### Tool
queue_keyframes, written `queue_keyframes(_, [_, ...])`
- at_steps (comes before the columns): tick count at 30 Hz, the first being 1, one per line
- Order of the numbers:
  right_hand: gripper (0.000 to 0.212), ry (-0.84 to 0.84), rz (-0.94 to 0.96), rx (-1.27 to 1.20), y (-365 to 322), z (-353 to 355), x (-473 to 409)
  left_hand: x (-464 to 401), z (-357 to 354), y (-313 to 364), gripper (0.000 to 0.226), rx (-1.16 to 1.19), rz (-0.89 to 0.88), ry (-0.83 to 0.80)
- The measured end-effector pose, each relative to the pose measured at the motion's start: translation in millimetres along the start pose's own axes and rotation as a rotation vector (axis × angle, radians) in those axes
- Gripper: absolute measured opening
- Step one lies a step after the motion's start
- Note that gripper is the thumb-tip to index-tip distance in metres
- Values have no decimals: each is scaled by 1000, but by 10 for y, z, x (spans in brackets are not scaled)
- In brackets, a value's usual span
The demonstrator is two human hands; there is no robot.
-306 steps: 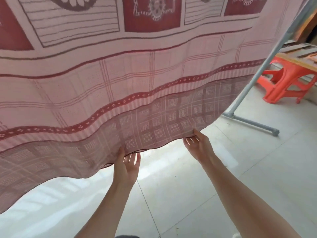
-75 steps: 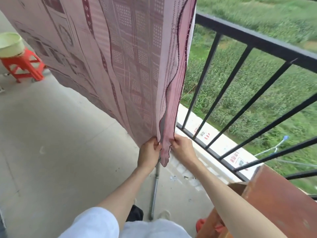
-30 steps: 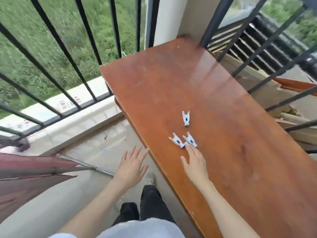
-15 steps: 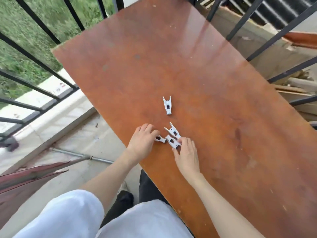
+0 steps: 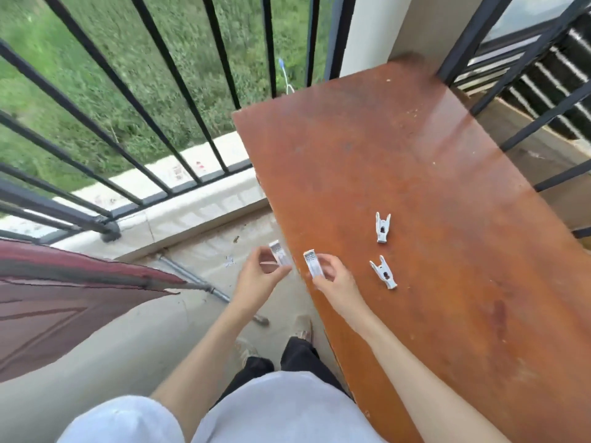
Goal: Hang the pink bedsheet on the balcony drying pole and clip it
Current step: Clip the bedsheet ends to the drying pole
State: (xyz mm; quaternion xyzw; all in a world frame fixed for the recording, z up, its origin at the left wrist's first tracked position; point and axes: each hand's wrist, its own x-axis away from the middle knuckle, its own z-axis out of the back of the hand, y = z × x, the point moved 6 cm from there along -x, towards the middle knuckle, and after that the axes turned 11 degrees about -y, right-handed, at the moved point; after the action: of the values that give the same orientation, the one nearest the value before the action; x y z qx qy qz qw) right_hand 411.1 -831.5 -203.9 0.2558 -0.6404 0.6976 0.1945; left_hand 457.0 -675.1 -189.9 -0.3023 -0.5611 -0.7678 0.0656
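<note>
Each hand pinches one white clip: the left hand point(image 5: 259, 279) holds its clip point(image 5: 279, 254) just off the bench's point(image 5: 431, 193) near-left edge, and the right hand point(image 5: 332, 279) holds another clip point(image 5: 313, 263) over that edge, both long axes pointing up and away. A light pinch could drop one through the railing point(image 5: 166, 91). Two spare clips point(image 5: 382, 227) lie mid-bench. The pink bedsheet point(image 5: 64, 302) hangs at left, its corner toward the bench.

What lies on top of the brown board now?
Two white clips lie on the board: one farther away, one nearer. The right hand covers part of the near edge.
</note>
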Motion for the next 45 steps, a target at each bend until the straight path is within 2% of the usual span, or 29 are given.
queue_keyframes(3, [28,-151,53,-28,-391,-470,-96,284,520,34,32,203,-16,118])
queue_keyframes(5, [29,-287,61,-11,-625,-831,-142,465,866,73,23,327,-59,173])
queue_keyframes(7, [18,-407,105,56,-848,-1196,-172,639,1199,104,15,412,-101,233])
queue_keyframes(8, [17,-438,141,122,-964,-1359,-172,719,1352,108,12,438,-117,263])
queue_keyframes(10, [29,-479,216,220,-1187,-1655,-166,862,1624,129,12,466,-153,315])
queue_keyframes(12, [26,-518,281,250,-1372,-1923,-179,1000,1865,139,15,478,-187,380])
queue_keyframes(15, [23,-601,358,297,-1597,-2250,-164,1192,2147,149,2,477,-219,468])
queue_keyframes(18, [29,-657,415,369,-1741,-2513,-166,1362,2377,150,8,476,-267,562])
queue_keyframes(20, [26,-646,474,395,-1907,-2645,-166,1515,2538,162,6,409,-300,700])
queue_keyframes(23, [21,-613,575,329,-2323,-2821,-221,1799,2814,252,13,223,-356,1044])
queue_keyframes(25, [18,-637,625,253,-2634,-2970,-247,1950,2949,366,18,118,-380,1210])
queue_keyframes(29, [34,-763,722,150,-3133,-3309,-203,2095,3110,700,35,-110,-399,1424])
queue_keyframes(32, [42,-881,716,55,-3307,-3495,-149,2066,3146,889,39,-219,-377,1495])
queue_keyframes(37, [46,-1041,627,-23,-3307,-3648,-95,1995,3121,994,20,-227,-381,1563])
queue_keyframes(39, [49,-1105,584,-54,-3308,-3674,-83,1984,3122,975,20,-229,-375,1580])
queue_keyframes(45, [42,-1088,606,37,-3384,-3605,-126,1883,3024,1025,24,-204,-408,1551])
